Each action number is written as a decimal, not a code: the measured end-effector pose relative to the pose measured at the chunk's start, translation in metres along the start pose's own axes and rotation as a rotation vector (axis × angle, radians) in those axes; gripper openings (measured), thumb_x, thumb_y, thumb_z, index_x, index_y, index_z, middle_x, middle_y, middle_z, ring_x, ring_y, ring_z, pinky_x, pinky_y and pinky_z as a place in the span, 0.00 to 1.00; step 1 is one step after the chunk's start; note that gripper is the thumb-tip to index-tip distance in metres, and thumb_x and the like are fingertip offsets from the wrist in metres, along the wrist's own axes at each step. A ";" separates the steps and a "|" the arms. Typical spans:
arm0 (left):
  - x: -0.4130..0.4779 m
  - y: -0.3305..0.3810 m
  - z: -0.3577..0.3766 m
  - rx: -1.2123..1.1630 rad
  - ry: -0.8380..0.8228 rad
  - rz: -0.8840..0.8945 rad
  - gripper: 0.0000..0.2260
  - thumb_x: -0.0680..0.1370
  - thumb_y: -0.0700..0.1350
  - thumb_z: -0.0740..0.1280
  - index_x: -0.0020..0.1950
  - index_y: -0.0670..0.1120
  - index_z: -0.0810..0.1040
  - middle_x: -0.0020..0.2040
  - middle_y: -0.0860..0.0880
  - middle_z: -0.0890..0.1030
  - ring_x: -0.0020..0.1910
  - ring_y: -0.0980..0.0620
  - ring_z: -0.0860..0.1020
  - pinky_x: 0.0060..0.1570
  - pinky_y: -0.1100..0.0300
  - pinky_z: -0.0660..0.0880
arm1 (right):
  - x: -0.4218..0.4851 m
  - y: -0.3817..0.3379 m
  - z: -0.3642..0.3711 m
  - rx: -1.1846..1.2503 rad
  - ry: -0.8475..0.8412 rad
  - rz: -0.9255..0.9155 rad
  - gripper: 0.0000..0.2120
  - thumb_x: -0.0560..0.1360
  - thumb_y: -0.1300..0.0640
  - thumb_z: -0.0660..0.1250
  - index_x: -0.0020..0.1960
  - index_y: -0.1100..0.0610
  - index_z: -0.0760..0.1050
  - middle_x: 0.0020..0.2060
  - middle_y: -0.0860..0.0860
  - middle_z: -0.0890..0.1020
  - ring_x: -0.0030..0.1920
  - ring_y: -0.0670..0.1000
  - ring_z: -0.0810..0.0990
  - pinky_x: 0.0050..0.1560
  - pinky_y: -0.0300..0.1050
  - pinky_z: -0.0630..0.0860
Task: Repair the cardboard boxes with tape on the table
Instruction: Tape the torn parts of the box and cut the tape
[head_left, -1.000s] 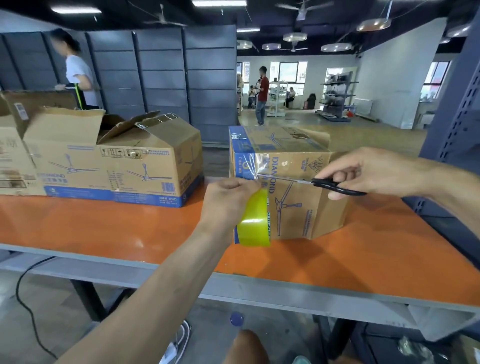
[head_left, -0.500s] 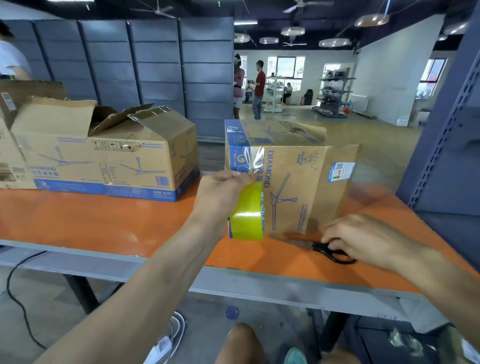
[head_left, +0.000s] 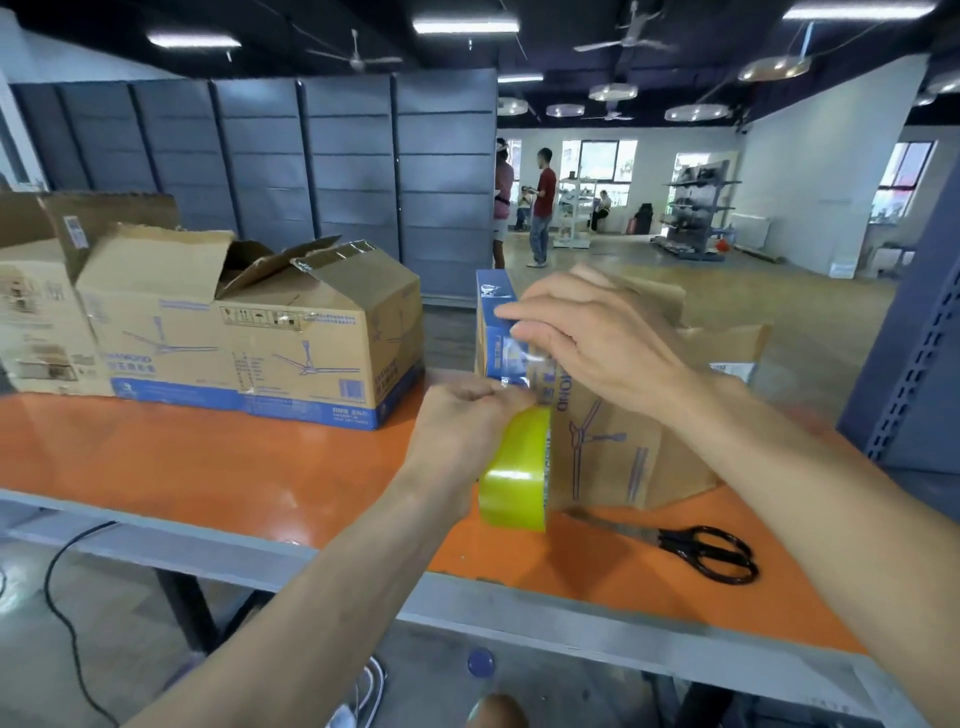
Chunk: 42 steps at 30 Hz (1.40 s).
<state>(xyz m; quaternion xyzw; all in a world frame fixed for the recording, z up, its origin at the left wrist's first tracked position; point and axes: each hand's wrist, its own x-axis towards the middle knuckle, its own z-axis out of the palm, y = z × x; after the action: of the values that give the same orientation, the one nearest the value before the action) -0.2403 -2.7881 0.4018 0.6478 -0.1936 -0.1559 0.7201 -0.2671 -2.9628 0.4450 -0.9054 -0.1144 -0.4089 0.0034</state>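
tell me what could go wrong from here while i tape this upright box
1. The right hand presses clear tape onto the blue corner of the upright brown cardboard box. The box stands on end, so a hard push may tip it.
2. The left hand holds the yellow-green tape roll close by, and the tape could wrinkle or stick askew.
3. The black-handled scissors lie near the front edge of the orange table, by the right forearm, and might get knocked off.
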 end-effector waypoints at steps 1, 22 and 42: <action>0.002 -0.005 -0.002 0.010 -0.002 -0.003 0.05 0.71 0.40 0.77 0.41 0.39 0.86 0.42 0.39 0.85 0.41 0.47 0.81 0.49 0.48 0.80 | -0.001 0.002 0.005 0.009 0.049 0.000 0.19 0.82 0.43 0.58 0.63 0.49 0.82 0.53 0.44 0.82 0.51 0.42 0.66 0.47 0.56 0.77; -0.019 -0.009 -0.031 0.107 0.086 0.203 0.07 0.80 0.42 0.70 0.44 0.46 0.87 0.43 0.58 0.87 0.43 0.68 0.81 0.44 0.74 0.72 | -0.007 -0.022 0.011 -0.198 0.165 0.012 0.18 0.81 0.44 0.61 0.55 0.54 0.83 0.46 0.47 0.82 0.48 0.52 0.73 0.41 0.37 0.57; -0.028 -0.001 -0.034 0.111 0.206 0.312 0.02 0.82 0.48 0.69 0.53 0.54 0.80 0.46 0.49 0.86 0.36 0.45 0.85 0.44 0.43 0.83 | -0.039 -0.036 0.015 -0.248 0.086 0.091 0.26 0.83 0.56 0.64 0.78 0.42 0.65 0.68 0.49 0.76 0.66 0.56 0.72 0.67 0.53 0.67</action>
<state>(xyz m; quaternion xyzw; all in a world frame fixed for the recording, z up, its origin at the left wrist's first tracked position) -0.2481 -2.7451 0.3953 0.6613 -0.2252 0.0358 0.7146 -0.2884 -2.9342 0.4033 -0.8848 -0.0217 -0.4577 -0.0851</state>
